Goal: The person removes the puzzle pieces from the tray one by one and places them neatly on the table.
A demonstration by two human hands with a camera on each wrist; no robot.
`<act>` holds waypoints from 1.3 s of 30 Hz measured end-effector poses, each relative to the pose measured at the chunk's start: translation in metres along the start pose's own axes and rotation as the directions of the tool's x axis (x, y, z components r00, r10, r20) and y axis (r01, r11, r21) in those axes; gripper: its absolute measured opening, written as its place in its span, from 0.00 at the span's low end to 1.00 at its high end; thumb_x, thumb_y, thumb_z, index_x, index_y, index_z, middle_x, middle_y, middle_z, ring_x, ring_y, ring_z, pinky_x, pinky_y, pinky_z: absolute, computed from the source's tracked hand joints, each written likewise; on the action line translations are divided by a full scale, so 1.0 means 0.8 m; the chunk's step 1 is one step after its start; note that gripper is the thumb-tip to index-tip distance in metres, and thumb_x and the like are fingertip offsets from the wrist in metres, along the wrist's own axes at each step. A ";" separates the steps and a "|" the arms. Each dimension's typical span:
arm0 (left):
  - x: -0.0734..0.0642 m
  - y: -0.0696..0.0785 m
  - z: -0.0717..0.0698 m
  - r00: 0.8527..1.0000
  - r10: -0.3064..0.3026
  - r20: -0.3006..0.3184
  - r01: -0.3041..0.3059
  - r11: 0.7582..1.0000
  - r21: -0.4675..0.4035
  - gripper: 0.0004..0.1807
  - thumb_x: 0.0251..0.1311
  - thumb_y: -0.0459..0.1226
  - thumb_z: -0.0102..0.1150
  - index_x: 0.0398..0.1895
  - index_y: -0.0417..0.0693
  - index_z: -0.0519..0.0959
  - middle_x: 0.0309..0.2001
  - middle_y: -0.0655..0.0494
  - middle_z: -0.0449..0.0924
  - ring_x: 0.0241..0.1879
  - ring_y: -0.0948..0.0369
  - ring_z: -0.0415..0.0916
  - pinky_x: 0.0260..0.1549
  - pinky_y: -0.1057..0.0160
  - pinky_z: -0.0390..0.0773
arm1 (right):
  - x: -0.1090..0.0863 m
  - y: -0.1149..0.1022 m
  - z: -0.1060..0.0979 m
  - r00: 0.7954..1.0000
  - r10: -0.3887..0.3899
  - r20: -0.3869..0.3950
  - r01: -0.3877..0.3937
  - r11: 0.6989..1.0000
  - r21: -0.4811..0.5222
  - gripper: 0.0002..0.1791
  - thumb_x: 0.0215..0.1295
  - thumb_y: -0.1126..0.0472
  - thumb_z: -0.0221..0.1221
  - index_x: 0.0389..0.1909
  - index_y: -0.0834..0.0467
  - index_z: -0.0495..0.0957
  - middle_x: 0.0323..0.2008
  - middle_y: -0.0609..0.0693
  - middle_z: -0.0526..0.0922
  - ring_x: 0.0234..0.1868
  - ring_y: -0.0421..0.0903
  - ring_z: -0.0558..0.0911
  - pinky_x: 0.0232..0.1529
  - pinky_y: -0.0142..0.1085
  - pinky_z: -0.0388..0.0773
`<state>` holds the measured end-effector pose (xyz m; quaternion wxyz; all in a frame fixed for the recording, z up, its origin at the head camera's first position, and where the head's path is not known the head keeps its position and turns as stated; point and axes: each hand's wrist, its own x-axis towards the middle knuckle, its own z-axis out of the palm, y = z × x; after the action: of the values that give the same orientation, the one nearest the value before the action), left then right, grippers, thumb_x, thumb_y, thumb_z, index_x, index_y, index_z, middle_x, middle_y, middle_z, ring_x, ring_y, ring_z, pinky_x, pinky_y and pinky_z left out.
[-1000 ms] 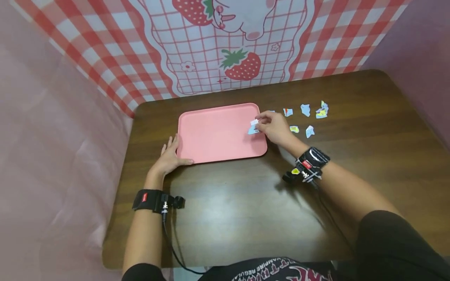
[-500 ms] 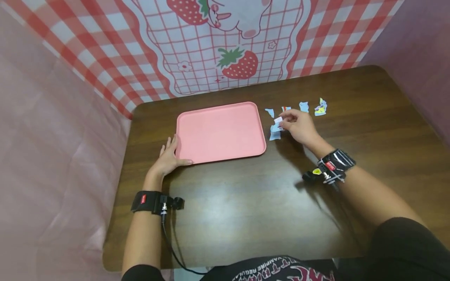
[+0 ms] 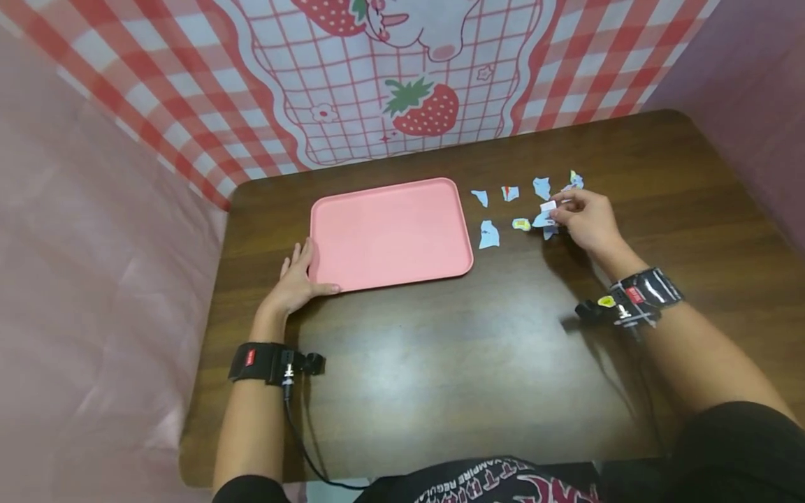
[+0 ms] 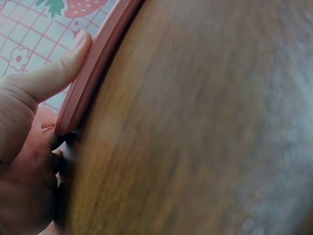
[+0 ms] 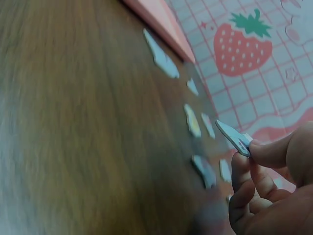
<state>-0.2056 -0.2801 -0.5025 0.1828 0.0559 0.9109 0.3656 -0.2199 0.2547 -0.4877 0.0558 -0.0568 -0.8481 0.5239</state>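
In the head view my right hand [image 3: 588,220] is over the right group of pieces, pinching a flat light-blue puzzle piece [image 3: 541,219] with a small white tab. The right wrist view shows this held piece [image 5: 232,137] between thumb and fingertips, raised off the table. Below it, partly covered, lies another blue piece [image 3: 550,232]. My left hand [image 3: 295,281] rests at the near left corner of a pink tray [image 3: 390,234], thumb along its front edge and fingers extended by its left side. In the left wrist view the thumb [image 4: 63,68] touches the tray's rim [image 4: 93,63].
Several irregular pieces lie in two rows right of the tray, among them a large blue one [image 3: 489,235], a yellow-marked one [image 3: 521,224] and one with red [image 3: 510,193]. A strawberry-printed cloth [image 3: 352,105] hangs behind the wooden table [image 3: 402,391].
My right hand has carried the pinched piece from above the tray's right edge rightward, past the first pieces, to over the right end of the near row. My left hand stays at the tray corner.
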 end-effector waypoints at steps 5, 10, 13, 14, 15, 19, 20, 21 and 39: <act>-0.006 -0.004 -0.001 1.000 -0.010 0.006 0.010 1.000 0.002 0.71 0.51 0.53 0.76 0.81 0.51 0.30 0.81 0.54 0.26 0.78 0.52 0.16 0.70 0.37 0.24 | -0.006 0.015 -0.007 0.999 0.045 -0.015 -0.045 0.999 -0.016 0.15 0.67 0.72 0.60 0.53 0.73 0.78 0.22 0.33 0.76 0.25 0.29 0.75 0.28 0.23 0.72; -0.009 -0.004 -0.001 1.000 -0.020 0.006 0.020 1.000 -0.006 0.71 0.51 0.53 0.76 0.81 0.51 0.29 0.81 0.53 0.25 0.78 0.51 0.15 0.70 0.35 0.25 | -0.005 0.023 -0.017 0.998 0.057 -0.038 -0.058 0.998 -0.023 0.15 0.67 0.72 0.59 0.53 0.73 0.78 0.22 0.32 0.76 0.24 0.30 0.76 0.28 0.23 0.73; -0.007 -0.002 0.000 1.000 -0.011 0.005 0.011 1.000 -0.005 0.71 0.51 0.54 0.75 0.81 0.51 0.30 0.81 0.53 0.24 0.77 0.50 0.15 0.69 0.34 0.25 | -0.003 0.026 -0.028 0.997 0.053 -0.050 -0.055 0.998 -0.043 0.15 0.67 0.73 0.58 0.53 0.74 0.78 0.21 0.31 0.76 0.23 0.29 0.75 0.27 0.22 0.72; -0.006 0.000 0.000 1.000 -0.008 0.005 0.008 1.000 -0.003 0.70 0.51 0.54 0.75 0.81 0.51 0.30 0.81 0.54 0.25 0.78 0.50 0.15 0.69 0.34 0.25 | -0.002 0.026 -0.032 0.997 0.051 -0.051 -0.054 0.997 -0.056 0.15 0.67 0.73 0.58 0.52 0.74 0.78 0.21 0.32 0.75 0.23 0.29 0.75 0.27 0.22 0.71; -0.005 0.000 0.000 1.000 -0.005 0.006 0.005 1.000 0.000 0.70 0.51 0.55 0.75 0.81 0.52 0.30 0.81 0.54 0.25 0.78 0.51 0.15 0.69 0.34 0.25 | -0.001 0.027 -0.036 0.998 0.051 -0.046 -0.054 0.996 -0.072 0.15 0.67 0.73 0.58 0.52 0.74 0.78 0.21 0.32 0.75 0.23 0.29 0.75 0.26 0.22 0.71; -0.002 0.001 0.001 1.000 0.003 0.005 -0.003 1.000 0.000 0.70 0.51 0.56 0.75 0.81 0.53 0.30 0.81 0.55 0.25 0.78 0.53 0.16 0.70 0.36 0.24 | 0.005 0.031 -0.051 0.998 0.051 -0.030 -0.056 0.984 -0.168 0.14 0.68 0.71 0.58 0.52 0.73 0.79 0.22 0.34 0.76 0.24 0.29 0.74 0.26 0.23 0.70; -0.002 0.001 0.001 1.000 -0.001 0.006 0.001 1.000 0.000 0.70 0.51 0.56 0.75 0.81 0.53 0.30 0.81 0.55 0.25 0.78 0.53 0.15 0.70 0.36 0.24 | 0.006 0.032 -0.055 0.998 0.053 -0.026 -0.057 0.980 -0.192 0.14 0.68 0.71 0.58 0.51 0.72 0.80 0.22 0.35 0.76 0.24 0.28 0.73 0.26 0.24 0.69; -0.002 0.001 0.001 1.000 -0.004 0.008 0.004 1.000 -0.003 0.70 0.51 0.56 0.75 0.81 0.54 0.30 0.81 0.56 0.25 0.78 0.53 0.15 0.70 0.36 0.24 | 0.008 0.033 -0.057 0.998 0.054 -0.023 -0.057 0.974 -0.218 0.14 0.68 0.70 0.58 0.51 0.72 0.80 0.23 0.36 0.77 0.24 0.28 0.73 0.26 0.24 0.69; -0.001 0.000 0.003 1.000 -0.023 0.017 0.023 1.000 -0.015 0.71 0.51 0.55 0.75 0.81 0.54 0.29 0.81 0.55 0.24 0.77 0.51 0.14 0.70 0.35 0.25 | 0.021 0.050 -0.068 0.996 0.087 -0.019 -0.087 0.900 -0.427 0.16 0.65 0.61 0.59 0.46 0.68 0.82 0.36 0.61 0.84 0.38 0.53 0.77 0.37 0.42 0.68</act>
<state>-0.2041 -0.2787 -0.5037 0.1950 0.0471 0.9071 0.3699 -0.2262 0.3232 -0.4991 0.0182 -0.1054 -0.9389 0.3271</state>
